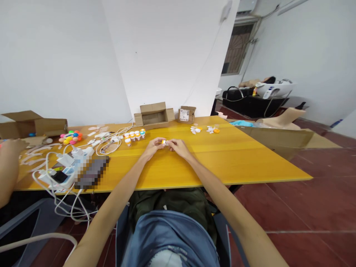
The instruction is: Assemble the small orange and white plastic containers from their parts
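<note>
Above the middle of the yellow table (pixel 236 155), both hands meet on a small white-and-orange plastic piece (pixel 164 142). My left hand (pixel 152 147) grips it from the left, with fingers curled around it. From the other side, my right hand (pixel 178 146) pinches its right end; the fingertips hide part of it. Several small white plastic pieces with orange bands (pixel 132 136) stand in a cluster left of my hands, one with a teal band among them. Beyond my right hand lie two small groups of loose white parts (pixel 195 129) and orange parts (pixel 216 130).
Along the wall stand an open cardboard box (pixel 154 118) and a smaller labelled box (pixel 187 114). To the left are a power strip (pixel 79 161) with cables, a blurred dark object (pixel 91 172), colourful balls (pixel 71 137) and another person's arm (pixel 8 170). A large carton (pixel 278 139) adjoins the right side.
</note>
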A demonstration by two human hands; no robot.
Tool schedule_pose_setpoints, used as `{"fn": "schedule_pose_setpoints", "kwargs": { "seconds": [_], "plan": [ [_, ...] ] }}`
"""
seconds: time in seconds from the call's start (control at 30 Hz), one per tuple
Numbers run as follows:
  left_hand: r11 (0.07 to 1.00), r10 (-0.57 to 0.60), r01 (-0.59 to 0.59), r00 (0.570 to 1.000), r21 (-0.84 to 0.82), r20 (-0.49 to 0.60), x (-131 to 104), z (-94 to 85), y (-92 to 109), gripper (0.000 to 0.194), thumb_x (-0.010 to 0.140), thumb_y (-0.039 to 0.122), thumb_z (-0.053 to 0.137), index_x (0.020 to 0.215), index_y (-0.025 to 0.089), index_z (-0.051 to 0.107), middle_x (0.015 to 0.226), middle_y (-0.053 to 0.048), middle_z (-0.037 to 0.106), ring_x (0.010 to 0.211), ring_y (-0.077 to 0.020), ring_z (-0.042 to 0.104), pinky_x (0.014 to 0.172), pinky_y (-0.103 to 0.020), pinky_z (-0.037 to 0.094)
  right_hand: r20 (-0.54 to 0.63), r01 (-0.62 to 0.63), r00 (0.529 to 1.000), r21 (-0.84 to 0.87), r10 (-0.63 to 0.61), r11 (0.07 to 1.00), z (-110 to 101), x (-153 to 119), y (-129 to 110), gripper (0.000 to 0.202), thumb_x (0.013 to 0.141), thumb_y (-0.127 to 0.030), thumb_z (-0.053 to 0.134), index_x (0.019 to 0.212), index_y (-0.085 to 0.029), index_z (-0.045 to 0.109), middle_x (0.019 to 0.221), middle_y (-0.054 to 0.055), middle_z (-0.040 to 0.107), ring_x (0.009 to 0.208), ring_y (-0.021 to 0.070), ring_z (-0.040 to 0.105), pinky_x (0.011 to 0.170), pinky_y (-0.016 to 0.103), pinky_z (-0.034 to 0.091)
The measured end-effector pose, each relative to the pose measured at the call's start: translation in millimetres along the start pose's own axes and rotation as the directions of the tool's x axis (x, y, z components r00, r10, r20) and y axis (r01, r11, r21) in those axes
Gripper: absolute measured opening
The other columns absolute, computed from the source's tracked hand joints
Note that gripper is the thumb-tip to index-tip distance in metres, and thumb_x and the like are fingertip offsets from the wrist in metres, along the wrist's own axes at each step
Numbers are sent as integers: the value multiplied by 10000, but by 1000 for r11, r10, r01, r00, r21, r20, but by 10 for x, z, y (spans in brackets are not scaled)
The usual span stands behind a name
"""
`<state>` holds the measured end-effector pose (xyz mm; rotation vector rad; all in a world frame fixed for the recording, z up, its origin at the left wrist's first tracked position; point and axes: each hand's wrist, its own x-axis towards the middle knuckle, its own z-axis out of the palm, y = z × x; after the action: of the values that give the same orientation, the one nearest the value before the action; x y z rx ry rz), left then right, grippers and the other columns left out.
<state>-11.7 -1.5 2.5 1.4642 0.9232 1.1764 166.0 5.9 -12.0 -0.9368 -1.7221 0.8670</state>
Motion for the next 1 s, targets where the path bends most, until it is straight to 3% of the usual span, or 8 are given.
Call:
{"fn": "schedule_pose_setpoints", "kwargs": {
  "seconds": [0.33,0.5,0.73,1.0],
  "plan": [
    [999,-28,28,1000,-42,0,9,-4,-15,369,635,348,861,934,172,734,933,-61,738,856,-180,665,823,-317,516,-24,40,999,3,-40,999,17,3,24,275,831,-479,622,800,-211,676,692,-11,687,608,149,633,627,278,525],
    [998,-54,53,998,-47,-19,21,6,-17,365,677,458,834,874,166,737,807,-46,722,754,-162,658,785,-307,527,-57,124,991,-9,-124,992,19,11,3,190,762,-391,687,840,-219,670,825,6,715,765,171,653,729,300,535],
    [998,-55,55,998,33,7,3,21,8,479,702,635,759,756,162,706,684,-45,695,666,-163,653,722,-300,542,-66,130,989,1,-130,991,35,8,-24,194,668,-246,703,855,-233,656,908,1,686,774,164,643,704,288,537],
    [999,-28,28,1000,25,6,9,28,9,474,696,626,768,797,168,705,687,-26,671,650,-150,636,677,-280,516,-48,136,989,-27,-137,990,22,11,-17,160,749,-350,685,837,-217,668,867,12,713,780,169,644,726,292,528]
  ]
}}
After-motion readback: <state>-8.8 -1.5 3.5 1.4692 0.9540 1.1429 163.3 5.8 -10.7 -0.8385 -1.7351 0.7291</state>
